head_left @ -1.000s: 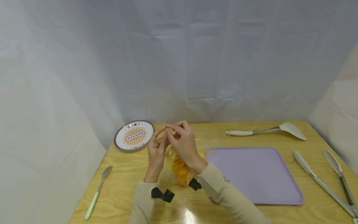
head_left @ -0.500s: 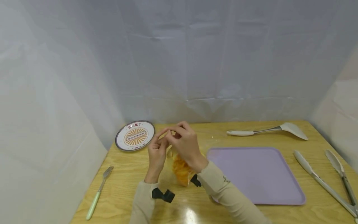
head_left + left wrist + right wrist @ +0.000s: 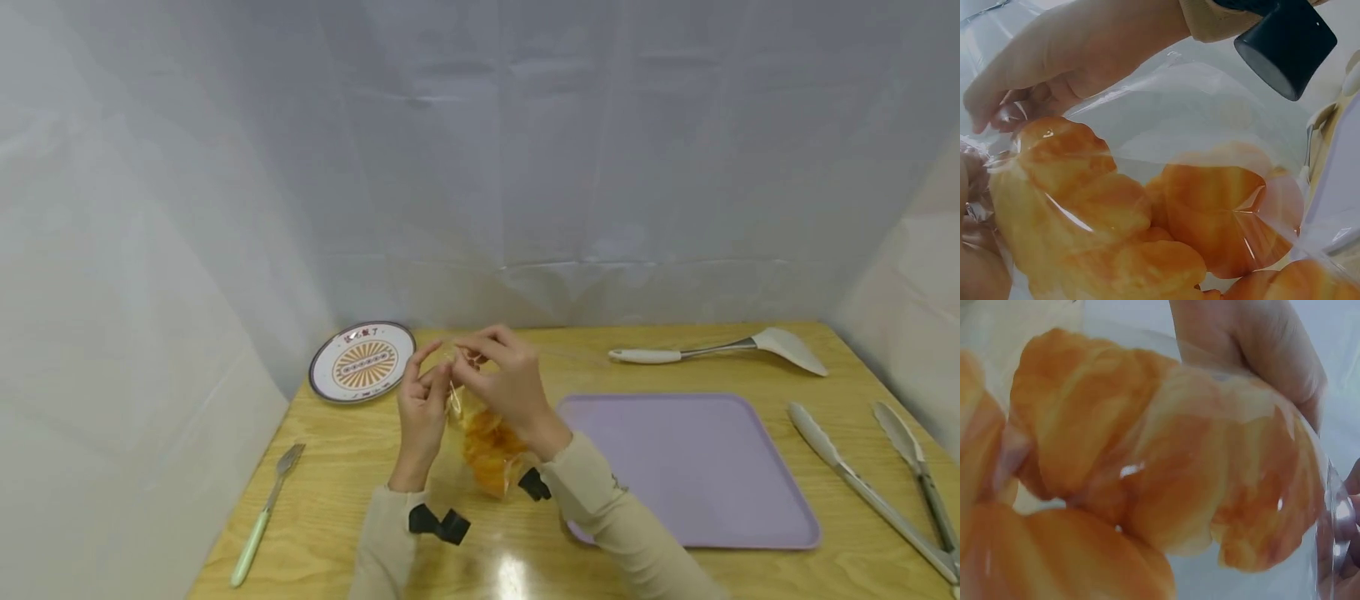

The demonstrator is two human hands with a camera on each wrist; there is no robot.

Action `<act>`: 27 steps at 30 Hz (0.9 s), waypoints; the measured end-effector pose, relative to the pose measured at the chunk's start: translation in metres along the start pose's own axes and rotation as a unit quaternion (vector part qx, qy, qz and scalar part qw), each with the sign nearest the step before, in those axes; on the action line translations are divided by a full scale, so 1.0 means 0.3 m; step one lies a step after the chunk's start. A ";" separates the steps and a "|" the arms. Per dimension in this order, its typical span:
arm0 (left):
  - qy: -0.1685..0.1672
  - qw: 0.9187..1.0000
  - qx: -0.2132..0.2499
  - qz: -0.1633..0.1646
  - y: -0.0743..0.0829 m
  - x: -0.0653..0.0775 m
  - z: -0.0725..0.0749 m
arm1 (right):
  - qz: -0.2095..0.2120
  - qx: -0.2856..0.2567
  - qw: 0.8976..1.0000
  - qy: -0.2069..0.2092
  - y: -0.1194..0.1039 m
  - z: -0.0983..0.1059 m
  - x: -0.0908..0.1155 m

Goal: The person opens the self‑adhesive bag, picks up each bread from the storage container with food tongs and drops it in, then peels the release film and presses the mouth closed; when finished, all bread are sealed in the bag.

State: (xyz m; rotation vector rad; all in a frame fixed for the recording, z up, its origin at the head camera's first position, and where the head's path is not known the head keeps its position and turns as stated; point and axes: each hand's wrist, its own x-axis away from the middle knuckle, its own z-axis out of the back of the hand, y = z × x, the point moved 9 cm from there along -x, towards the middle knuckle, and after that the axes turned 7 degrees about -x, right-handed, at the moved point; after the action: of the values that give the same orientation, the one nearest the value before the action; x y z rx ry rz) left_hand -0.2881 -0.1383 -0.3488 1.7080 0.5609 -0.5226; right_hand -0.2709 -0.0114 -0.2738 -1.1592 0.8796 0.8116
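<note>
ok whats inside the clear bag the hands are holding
Several golden-brown pastries, bunched together, show inside the clear bag. They overlap, and the right hand covers part of the bag in the head view, so I cannot count them all.

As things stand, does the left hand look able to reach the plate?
Probably yes: the plate lies close beside the left hand, with nothing visible blocking the way, though that hand may need to release the clear bag first.

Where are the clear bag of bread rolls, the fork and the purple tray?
Bag of bread rolls (image 3: 489, 456): head view, clear film with rolls behind it.
Fork (image 3: 261, 522): head view, upper part of the green handle.
Purple tray (image 3: 692, 471): head view, bare middle.
</note>
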 end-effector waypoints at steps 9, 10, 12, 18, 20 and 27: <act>-0.007 0.999 -0.013 -0.052 0.034 -0.001 -0.013 | 0.044 0.055 0.997 -0.017 -0.037 -0.024 -0.002; -0.004 0.998 -0.015 -0.053 0.035 -0.002 -0.011 | 0.053 0.066 0.996 -0.022 -0.045 -0.025 -0.004; 0.002 0.998 -0.023 -0.052 0.037 -0.002 -0.007 | 0.071 0.090 0.993 -0.031 -0.054 -0.030 -0.004; 0.016 0.997 -0.051 -0.053 0.040 -0.002 -0.001 | 0.074 0.094 0.991 -0.059 -0.055 -0.045 -0.009; 0.017 0.997 -0.054 -0.054 0.039 -0.002 -0.001 | 0.058 0.076 0.993 -0.066 -0.046 -0.047 -0.010; 0.022 0.997 -0.061 -0.041 0.028 -0.002 0.002 | 0.054 0.061 0.993 -0.082 -0.033 -0.045 0.000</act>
State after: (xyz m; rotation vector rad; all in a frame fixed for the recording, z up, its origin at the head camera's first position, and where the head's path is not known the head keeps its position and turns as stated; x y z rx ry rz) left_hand -0.2835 -0.1404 -0.3421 1.5886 0.6830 -0.4994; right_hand -0.2642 -0.0265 -0.2721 -0.9309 0.8473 0.9150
